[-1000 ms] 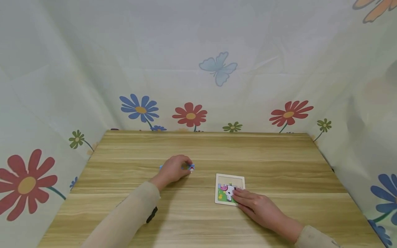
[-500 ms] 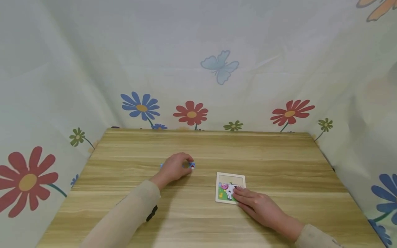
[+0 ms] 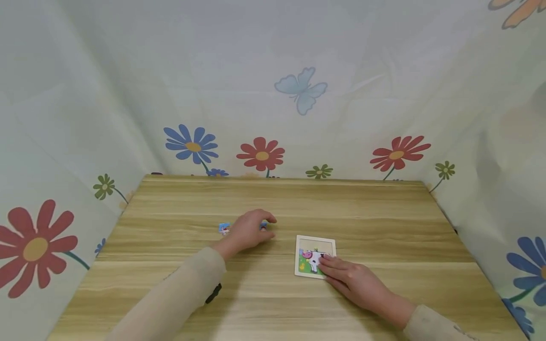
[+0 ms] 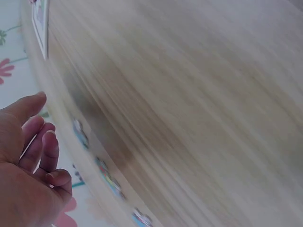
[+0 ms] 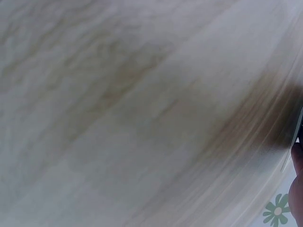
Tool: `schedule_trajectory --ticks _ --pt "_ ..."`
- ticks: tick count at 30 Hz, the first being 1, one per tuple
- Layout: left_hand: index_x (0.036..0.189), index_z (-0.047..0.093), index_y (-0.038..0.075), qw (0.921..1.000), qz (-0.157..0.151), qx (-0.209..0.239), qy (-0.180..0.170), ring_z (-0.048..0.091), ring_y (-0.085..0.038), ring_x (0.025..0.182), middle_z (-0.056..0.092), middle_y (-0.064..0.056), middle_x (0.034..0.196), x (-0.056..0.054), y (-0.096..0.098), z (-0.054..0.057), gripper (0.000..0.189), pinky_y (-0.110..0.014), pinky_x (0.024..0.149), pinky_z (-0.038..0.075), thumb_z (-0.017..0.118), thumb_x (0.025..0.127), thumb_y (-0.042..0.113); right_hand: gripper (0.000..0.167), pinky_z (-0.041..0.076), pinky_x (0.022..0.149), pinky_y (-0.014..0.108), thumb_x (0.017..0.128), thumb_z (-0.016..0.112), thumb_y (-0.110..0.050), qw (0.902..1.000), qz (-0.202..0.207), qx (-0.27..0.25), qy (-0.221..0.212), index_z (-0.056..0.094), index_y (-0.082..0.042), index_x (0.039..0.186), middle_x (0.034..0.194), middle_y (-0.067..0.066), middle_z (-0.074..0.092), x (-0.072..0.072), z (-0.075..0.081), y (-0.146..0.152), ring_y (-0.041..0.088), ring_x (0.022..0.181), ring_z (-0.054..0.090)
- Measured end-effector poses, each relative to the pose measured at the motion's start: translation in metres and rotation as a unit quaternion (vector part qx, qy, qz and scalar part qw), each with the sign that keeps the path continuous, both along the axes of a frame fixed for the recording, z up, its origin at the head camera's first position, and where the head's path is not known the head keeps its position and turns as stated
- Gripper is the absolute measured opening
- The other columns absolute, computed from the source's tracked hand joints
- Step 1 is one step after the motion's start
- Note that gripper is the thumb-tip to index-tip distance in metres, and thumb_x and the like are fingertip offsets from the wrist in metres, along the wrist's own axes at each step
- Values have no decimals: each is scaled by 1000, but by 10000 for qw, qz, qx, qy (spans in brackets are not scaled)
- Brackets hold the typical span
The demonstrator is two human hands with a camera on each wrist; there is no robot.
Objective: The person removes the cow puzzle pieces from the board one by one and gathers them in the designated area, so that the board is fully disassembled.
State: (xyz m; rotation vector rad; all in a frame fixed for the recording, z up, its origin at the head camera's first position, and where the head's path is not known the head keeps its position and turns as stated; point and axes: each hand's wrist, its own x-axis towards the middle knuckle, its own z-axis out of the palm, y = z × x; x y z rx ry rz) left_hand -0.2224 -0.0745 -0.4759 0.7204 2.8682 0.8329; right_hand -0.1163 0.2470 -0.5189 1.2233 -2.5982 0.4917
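A small square jigsaw board (image 3: 296,255) with a pale rim lies on the table, a cow picture filling its lower part and bare wood showing at the top. The straight fingers of my right hand (image 3: 360,284) rest on its lower right corner and hide part of the picture. To the left, my left hand (image 3: 247,232) hovers over loose puzzle pieces, thumb and index finger parted, holding nothing. One blue puzzle piece (image 3: 263,226) shows between those fingertips, and another piece (image 3: 223,228) lies left of the hand. The left wrist view shows a middle piece (image 4: 110,178) between them.
The wood-grain table (image 3: 362,208) ends at a back edge against a flower-printed cloth (image 3: 341,118), which also hangs at both sides. Only a sliver of the right hand (image 5: 297,177) appears in the right wrist view.
My left thumb and index finger have spread apart and shifted slightly right, away from the blue piece. More of the piece at the left has come into sight. The right hand has stayed on the board.
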Motion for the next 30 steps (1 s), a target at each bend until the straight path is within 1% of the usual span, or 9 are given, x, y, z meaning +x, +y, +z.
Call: schedule_trajectory --ticks 3,7,12,18,24,28,30 --pt "110 68 14 9999 -135 46 -74 58 -21 104 64 3 110 1 9 2 32 -38 91 44 75 82 25 40 47 90 41 89 67 -19 10000 1 19 -1 61 -14 128 133 3 55 -1 0 0 21 121 52" --pt "112 67 14 9991 -311 86 -281 56 -20 109 64 5 111 2 21 4 32 -38 94 42 74 82 25 40 46 91 40 89 66 -20 10000 -32 42 -26 60 -15 129 133 2 55 -1 0 0 20 121 52" --pt "114 66 17 9970 -582 22 -509 55 -18 110 63 8 112 5 34 6 31 -37 96 41 72 84 27 40 47 91 41 89 67 -20 10000 -24 45 -27 61 -15 128 133 2 55 -1 -1 1 20 121 52" --pt "113 66 19 9942 -849 93 -648 56 -16 109 64 10 110 10 44 7 32 -36 96 41 73 83 27 40 46 91 41 88 67 -19 10000 26 60 -48 61 -16 128 134 2 54 -2 -2 5 20 121 51" --pt "113 67 17 9913 -1055 89 -787 56 -16 107 65 7 109 12 51 7 34 -36 95 41 75 82 27 40 46 91 42 89 66 -20 9999 57 135 -68 60 -16 129 135 2 54 -2 0 6 21 122 51" --pt "112 67 17 9901 -1151 45 -800 56 -13 105 65 8 107 12 55 5 33 -35 94 41 75 82 27 41 46 91 42 89 66 -20 9998 48 187 -7 60 -16 129 135 3 54 -1 2 6 20 122 51" --pt "112 67 16 9897 -1206 60 -765 56 -11 104 66 7 107 13 57 4 32 -34 94 41 75 82 26 42 46 91 41 88 67 -19 9998 110 122 62 60 -14 129 134 3 54 -1 3 6 21 122 51"
